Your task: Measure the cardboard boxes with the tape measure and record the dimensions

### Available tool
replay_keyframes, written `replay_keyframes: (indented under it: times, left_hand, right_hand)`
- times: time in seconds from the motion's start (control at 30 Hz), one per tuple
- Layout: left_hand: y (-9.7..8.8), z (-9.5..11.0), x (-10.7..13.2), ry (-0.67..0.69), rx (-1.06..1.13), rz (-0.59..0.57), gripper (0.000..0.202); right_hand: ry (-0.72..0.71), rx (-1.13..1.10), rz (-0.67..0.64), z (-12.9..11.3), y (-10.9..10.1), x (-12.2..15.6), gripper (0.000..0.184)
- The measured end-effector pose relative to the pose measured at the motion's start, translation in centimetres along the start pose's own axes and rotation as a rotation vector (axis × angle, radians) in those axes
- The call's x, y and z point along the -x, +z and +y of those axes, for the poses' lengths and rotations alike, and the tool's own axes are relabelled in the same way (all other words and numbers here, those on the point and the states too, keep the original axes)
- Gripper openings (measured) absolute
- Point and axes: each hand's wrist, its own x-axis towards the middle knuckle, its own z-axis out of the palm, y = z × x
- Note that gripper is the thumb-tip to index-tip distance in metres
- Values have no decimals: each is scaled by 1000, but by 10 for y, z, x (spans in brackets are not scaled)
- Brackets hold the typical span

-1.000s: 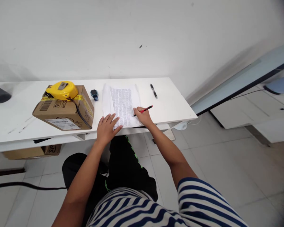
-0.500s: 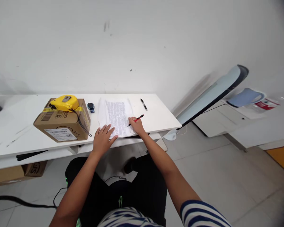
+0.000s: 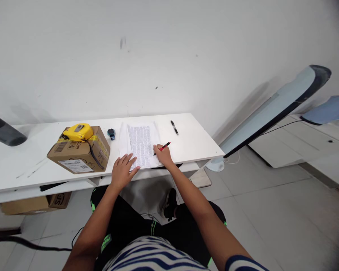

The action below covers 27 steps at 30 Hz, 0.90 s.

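Note:
My right hand (image 3: 163,155) grips a red and black pen (image 3: 165,145), its tip down at the right side of a sheet of paper (image 3: 140,145). Dense lines of handwriting cover much of that sheet, and more white paper shows beneath it. Flat on the sheet's lower left corner lies my left hand (image 3: 122,172), fingers spread, holding nothing. A black pen (image 3: 174,127) rests on the white desk (image 3: 197,141), to the right of the paper. Left of the paper is a dark watch (image 3: 111,133).
A cardboard box (image 3: 79,152) with a yellow tape measure (image 3: 78,132) on top stands left of the paper. Farther left is a dark bottle (image 3: 5,130). Another carton (image 3: 36,204) sits below the desk. A long pale board with a black edge (image 3: 271,109) leans at the right.
The camera's view has shifted, bringing the dark bottle further into sight at the left. The right hand stays on the pen over the sheet, and the left hand still lies on the paper.

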Motion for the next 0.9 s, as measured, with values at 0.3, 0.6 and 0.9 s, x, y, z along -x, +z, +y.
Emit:
replay_keyframes:
  times: [0.3,0.6,0.9]
  left_hand:
    - [0,1,-2,-9,-14,-16,47]
    - [0,0,-1,4,-46,-9,47]
    - [-39,21,18,46,58,57,50]
  right_hand:
    - [-13,-5,-21,5,-1,-3,42]
    - [16,36,29,2,0,-3,40]
    - [-8,57,-33,0,-1,7,38]
